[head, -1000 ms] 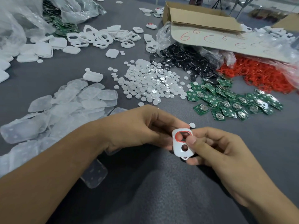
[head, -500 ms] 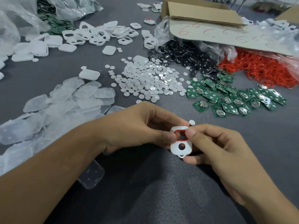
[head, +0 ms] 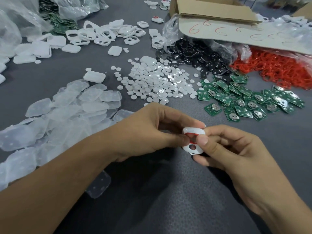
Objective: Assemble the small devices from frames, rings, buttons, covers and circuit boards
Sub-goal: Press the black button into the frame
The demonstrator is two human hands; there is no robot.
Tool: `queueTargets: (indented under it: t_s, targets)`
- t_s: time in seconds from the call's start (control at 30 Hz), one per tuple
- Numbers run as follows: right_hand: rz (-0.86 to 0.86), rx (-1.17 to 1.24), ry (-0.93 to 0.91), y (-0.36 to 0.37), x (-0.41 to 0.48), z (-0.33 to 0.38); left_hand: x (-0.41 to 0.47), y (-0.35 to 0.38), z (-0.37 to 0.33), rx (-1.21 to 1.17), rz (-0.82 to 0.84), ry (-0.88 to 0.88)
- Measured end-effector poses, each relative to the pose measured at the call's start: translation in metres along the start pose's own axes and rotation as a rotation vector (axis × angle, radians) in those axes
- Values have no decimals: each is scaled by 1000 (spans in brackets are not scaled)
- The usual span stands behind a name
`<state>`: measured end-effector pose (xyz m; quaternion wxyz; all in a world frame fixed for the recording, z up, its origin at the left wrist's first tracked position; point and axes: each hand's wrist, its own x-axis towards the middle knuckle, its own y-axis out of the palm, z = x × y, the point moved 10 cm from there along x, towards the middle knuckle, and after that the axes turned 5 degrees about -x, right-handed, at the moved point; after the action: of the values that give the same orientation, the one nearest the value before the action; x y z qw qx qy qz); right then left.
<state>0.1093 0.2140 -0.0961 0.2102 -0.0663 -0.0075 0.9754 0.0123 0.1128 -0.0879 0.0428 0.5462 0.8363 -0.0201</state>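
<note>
The left hand (head: pixel 152 130) and right hand (head: pixel 236 152) met low at the centre of the view, both clamped on one white frame (head: pixel 194 131) held just above the table (head: pixel 168 200). The left thumb and fingers pinched its left edge, and the right thumb pressed on its face while the other right fingers curled behind it. A red ring (head: pixel 187 133) sat in the frame's upper opening, so the ring step looked done or nearly so. The thumbs hid too much of it to tell whether it was fully seated. The small lower hole was open, and no button, board or cover could be seen on the piece, so most of this device seemed left to build. From the held frame, the white buttons (head: pixel 157 83) lay in a heap at eleven o'clock and the black buttons (head: pixel 199 56) at twelve. The loose rings (head: pixel 278 68) were at one, and the green boards (head: pixel 244 102) lay near at two. The clear covers (head: pixel 67 112) spread at nine to ten, and spare frames (head: pixel 101 34) lay far off at eleven. Every heap was large, which pointed to many devices to go. A white unit with red (head: pixel 157 19) by the box (head: pixel 211 10) at twelve may have been finished, but it was too small to tell.
</note>
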Motion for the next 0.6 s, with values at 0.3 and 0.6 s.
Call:
queueTargets:
  t_s: [0.3, 0.6]
  targets:
    - [-100, -138, -252, -4, -10, 20, -1, -2, -16, 72, -85, 142]
    - [-225, -149, -318, -6, -14, 22, -5, -2, -19, 74, -280, 225]
